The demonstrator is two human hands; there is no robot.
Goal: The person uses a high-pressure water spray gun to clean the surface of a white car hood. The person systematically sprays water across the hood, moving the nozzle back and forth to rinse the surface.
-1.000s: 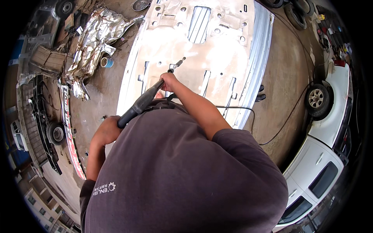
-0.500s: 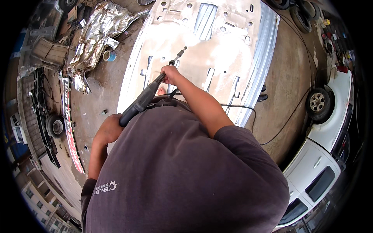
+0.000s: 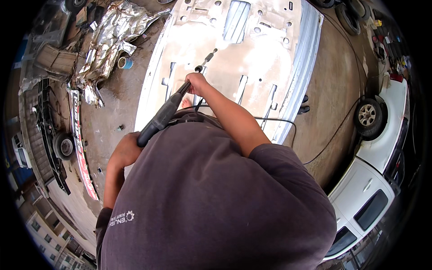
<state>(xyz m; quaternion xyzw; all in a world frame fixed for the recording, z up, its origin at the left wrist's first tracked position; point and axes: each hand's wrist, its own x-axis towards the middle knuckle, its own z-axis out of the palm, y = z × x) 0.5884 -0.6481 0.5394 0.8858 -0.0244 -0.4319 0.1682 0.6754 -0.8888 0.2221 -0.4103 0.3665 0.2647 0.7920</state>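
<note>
The left hand [image 3: 127,150] is curled around the rear end of a black power tool [image 3: 161,119], its fingers partly hidden, while the right hand [image 3: 196,84] is closed around the slim neck farther forward, so the tool slants between the two hands. Its thin front tip [image 3: 214,50] points ahead of the right hand over a large pale metal panel [image 3: 270,58], and whether it touches the surface I cannot tell. Crumpled silver foil [image 3: 105,47] and a small bucket [image 3: 125,62] lie beyond the left hand, and a white car [image 3: 355,189] stands well to the right of both.
</note>
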